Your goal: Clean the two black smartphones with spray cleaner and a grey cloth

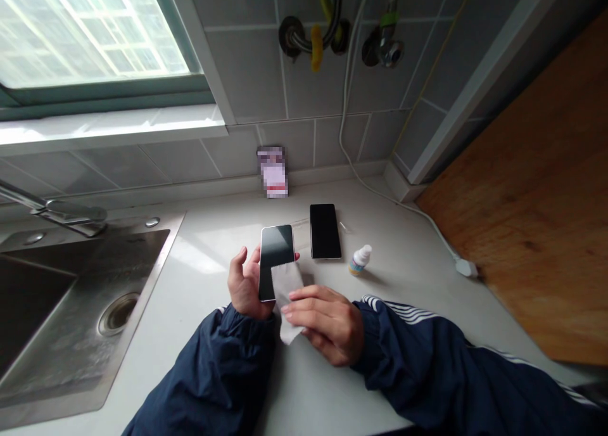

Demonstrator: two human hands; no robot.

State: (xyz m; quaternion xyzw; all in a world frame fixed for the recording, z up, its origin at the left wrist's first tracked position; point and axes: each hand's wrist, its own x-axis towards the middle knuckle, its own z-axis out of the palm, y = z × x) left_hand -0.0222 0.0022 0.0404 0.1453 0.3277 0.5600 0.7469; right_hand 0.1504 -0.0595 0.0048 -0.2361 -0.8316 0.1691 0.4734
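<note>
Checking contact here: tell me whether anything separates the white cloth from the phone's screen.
Nothing visible does. The white cloth, pressed by the right hand, lies directly on the lower part of the phone's screen, and the left hand grips the phone from behind.

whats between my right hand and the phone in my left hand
In the head view, a white cloth lies between the right hand and the phone held in the left hand, covering the lower part of the phone's glass face.

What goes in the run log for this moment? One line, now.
left hand: holds phone | right hand: holds cloth against phone | beside: second phone, bottle
</note>
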